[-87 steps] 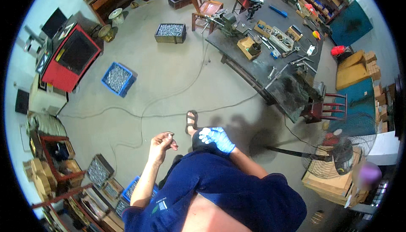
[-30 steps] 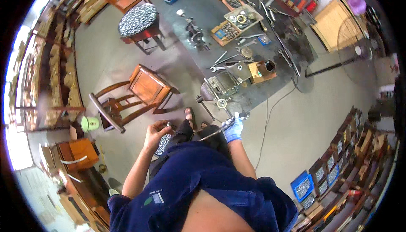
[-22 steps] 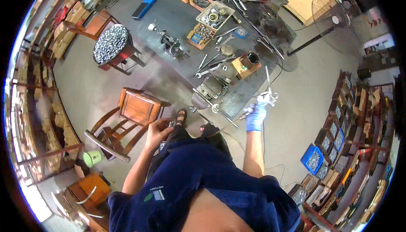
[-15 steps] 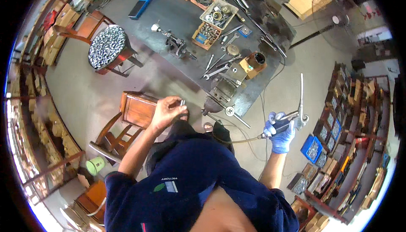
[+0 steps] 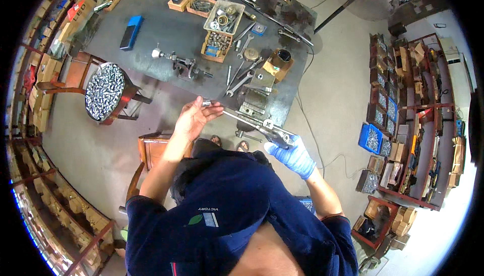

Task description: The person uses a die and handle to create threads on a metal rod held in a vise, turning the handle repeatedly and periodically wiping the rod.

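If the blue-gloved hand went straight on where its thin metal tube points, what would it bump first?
Probably the left hand: its fingertips look in line with the metal tube, though depth is unclear.

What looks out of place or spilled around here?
A heap of small metal parts sits on a reddish seat, odd since others fill a blue bin. Only the right hand wears a glove. No obvious spill.

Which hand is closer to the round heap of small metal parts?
Left: the left hand is right of the heap; the gloved right hand is farther right.
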